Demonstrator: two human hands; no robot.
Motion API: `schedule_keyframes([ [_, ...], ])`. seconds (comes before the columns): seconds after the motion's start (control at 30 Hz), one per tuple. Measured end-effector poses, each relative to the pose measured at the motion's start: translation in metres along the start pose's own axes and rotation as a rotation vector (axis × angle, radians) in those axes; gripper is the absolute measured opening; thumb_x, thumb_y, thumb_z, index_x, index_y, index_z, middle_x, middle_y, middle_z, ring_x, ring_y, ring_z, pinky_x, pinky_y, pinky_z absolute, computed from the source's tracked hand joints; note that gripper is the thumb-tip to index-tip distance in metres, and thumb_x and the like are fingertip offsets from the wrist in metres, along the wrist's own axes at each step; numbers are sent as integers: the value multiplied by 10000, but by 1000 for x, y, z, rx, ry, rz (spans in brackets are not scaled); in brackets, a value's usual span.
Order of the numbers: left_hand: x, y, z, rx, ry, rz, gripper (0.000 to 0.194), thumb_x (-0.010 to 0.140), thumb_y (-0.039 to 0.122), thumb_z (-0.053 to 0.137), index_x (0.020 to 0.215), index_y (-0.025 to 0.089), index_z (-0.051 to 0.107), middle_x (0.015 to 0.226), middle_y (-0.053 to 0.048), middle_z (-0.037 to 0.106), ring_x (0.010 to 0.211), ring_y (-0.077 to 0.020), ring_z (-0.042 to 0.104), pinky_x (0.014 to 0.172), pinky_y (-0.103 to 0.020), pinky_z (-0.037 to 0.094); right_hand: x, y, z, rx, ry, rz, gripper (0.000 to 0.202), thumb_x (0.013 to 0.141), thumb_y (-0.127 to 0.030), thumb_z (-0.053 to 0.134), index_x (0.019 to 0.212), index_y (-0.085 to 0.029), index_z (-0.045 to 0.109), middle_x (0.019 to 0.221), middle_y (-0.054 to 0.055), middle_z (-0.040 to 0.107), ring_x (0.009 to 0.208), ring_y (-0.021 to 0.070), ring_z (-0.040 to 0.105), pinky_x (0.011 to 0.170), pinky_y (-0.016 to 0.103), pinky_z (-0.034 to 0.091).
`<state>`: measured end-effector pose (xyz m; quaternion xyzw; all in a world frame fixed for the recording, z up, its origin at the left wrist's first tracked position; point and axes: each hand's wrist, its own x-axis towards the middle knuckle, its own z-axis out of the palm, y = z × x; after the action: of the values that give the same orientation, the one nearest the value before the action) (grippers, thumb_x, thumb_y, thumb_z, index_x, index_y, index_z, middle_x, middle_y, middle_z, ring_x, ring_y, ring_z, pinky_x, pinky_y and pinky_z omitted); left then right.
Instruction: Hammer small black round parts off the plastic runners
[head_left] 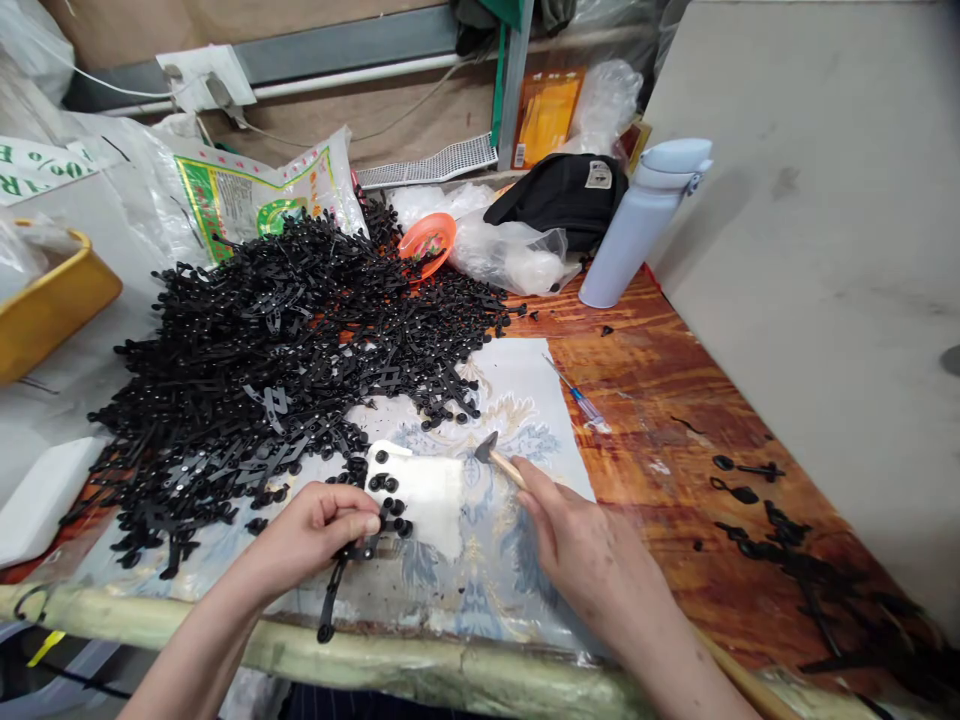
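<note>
My left hand [330, 525] pinches a black plastic part [387, 520] with round button-like ends, over the left edge of a white pad [431, 500]. A few small black round pieces [382, 482] lie on the pad just beyond my fingertips. Below the hand, a black strip [330, 600] points toward the table's front edge. My right hand [592, 545] is closed around the light wooden handle of a small tool [487, 448] with a dark, pointed, triangular head. That head is raised to the right of the pad, apart from the black part.
A large heap of black plastic parts [300, 330] covers the left and back. Behind it are an orange dish [429, 245], a black bag [559, 205] and a pale blue bottle [637, 230]. A thin screwdriver [581, 400] and scattered black pieces [787, 545] lie right.
</note>
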<state>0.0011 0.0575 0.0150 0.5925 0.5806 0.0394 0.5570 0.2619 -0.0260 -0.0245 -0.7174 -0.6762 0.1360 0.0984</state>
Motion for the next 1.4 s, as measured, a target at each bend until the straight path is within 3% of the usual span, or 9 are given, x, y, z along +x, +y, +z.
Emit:
schedule_keyframes([
  [0.53,-1,1,2,17,-17,27,224,717,380,579,677,163,618,569,47,507,393,-56,266,369,-219,187,-1,1,1,-2,22,-8,397,957,-252,363,1342,-242,457,929,77,719,713,242,704,611,337,529],
  [0.73,1,-1,1,67,-7,112,193,735,328,568,652,163,625,574,24,537,554,-118,441,525,-225,332,-2,0,0,-23,23,-9,396,961,-249,376,1348,-247,456,946,79,722,735,227,707,618,295,521],
  [0.97,-1,3,4,93,11,122,195,710,343,568,632,175,628,571,20,559,569,-136,462,562,-238,352,1,2,-3,50,26,3,426,943,-232,409,1364,-288,447,965,63,729,769,244,710,675,341,546],
  [1.07,-1,3,4,82,10,116,191,692,344,575,621,176,634,571,18,575,573,-141,471,569,-241,354,-4,-1,-10,169,63,-59,448,947,-233,377,1390,-294,411,1001,68,721,810,238,704,742,385,551],
  [1.23,2,2,4,56,-26,119,199,695,339,578,641,159,643,580,18,564,582,-137,455,578,-240,340,-10,-22,-21,460,16,-333,462,955,-221,341,1407,-310,370,1158,61,664,899,188,678,797,360,550],
  [1.4,3,1,1,49,-66,97,215,713,351,556,628,156,585,516,62,399,505,-104,323,498,-237,232,-1,-40,-20,381,-75,-415,487,924,-165,378,1391,-301,398,1069,65,693,887,197,680,765,356,559],
])
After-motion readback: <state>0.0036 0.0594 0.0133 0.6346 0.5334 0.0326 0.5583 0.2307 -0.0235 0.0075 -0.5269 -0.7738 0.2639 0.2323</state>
